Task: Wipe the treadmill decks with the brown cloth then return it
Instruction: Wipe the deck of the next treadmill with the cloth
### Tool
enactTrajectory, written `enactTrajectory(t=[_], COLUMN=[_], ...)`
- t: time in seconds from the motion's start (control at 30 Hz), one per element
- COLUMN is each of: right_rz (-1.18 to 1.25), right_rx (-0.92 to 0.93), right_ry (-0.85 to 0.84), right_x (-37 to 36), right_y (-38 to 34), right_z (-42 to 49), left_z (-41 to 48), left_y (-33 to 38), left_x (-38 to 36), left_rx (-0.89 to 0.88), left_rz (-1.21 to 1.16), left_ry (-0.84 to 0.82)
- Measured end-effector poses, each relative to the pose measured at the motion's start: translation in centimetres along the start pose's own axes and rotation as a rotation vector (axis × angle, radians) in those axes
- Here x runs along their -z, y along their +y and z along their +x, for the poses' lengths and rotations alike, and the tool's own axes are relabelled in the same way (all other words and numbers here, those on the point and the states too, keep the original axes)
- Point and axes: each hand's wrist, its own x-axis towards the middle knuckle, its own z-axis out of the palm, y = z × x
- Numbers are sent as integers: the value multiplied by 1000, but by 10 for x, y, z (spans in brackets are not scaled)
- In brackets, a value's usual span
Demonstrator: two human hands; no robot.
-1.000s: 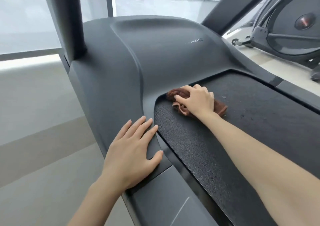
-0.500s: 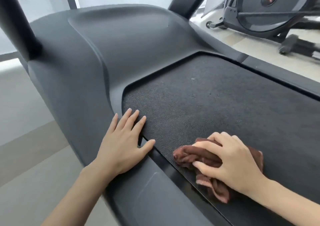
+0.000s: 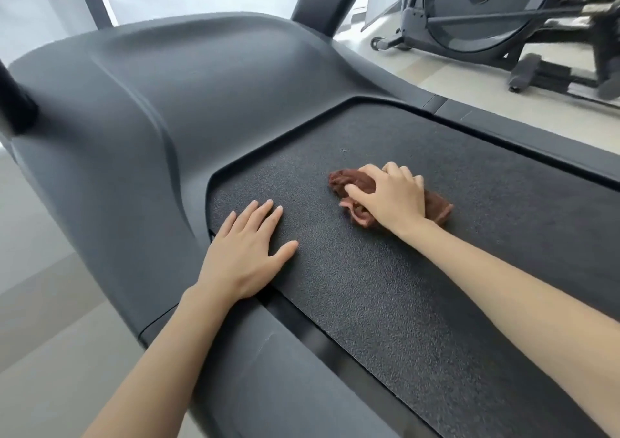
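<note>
The right hand (image 3: 389, 199) clutches the bunched brown cloth (image 3: 349, 181) at centre frame on the treadmill deck (image 3: 402, 303), the cloth lying crosswise beneath it. The left hand (image 3: 246, 253) rests flat, fingers straight, at lower left.

The brown cloth (image 3: 349, 182) is crumpled into a loose bunch and lies on the treadmill deck (image 3: 385, 303), a black, rough-textured belt. It is near the front end of the deck, about halfway across it.
</note>
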Motion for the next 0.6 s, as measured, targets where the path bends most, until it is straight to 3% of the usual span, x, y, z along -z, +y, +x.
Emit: enactTrajectory(t=[0.3, 0.43, 0.6], right_rz=[115, 146, 93], right_rx=[371, 324, 64], right_ry=[-52, -34, -10], right_x=[61, 56, 31], right_y=[69, 77, 83], right_z=[-157, -134, -51], left_z=[-3, -3, -3], left_y=[1, 1, 2], left_x=[0, 0, 1], left_rx=[-7, -12, -10], left_rz=[45, 52, 44], left_ry=[2, -4, -2])
